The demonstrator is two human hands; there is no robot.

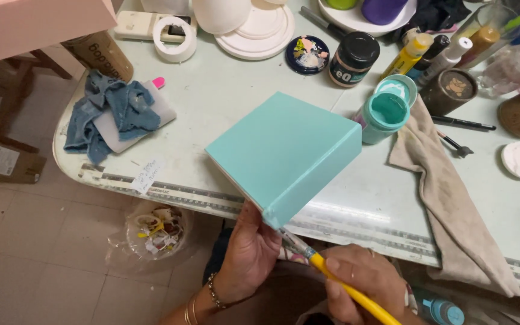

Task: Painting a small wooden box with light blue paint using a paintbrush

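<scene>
**Edge painting, turquoise box held off worktop**

Left hand (249,253) grip closed under the turquoise-painted square box (284,153), held tilted above the near edge of the pale green worktop (224,90). Right hand (362,283) grip closed on the yellow-handled paintbrush (332,277), bristles touching the box's near corner. Risk: wet faces smudge against fingers; the open turquoise paint jar (386,114), just right, could tip.

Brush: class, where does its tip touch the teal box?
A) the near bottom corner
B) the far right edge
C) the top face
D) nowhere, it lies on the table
A: the brush in the right hand meets the near bottom corner of the box, which the left hand holds.
</scene>
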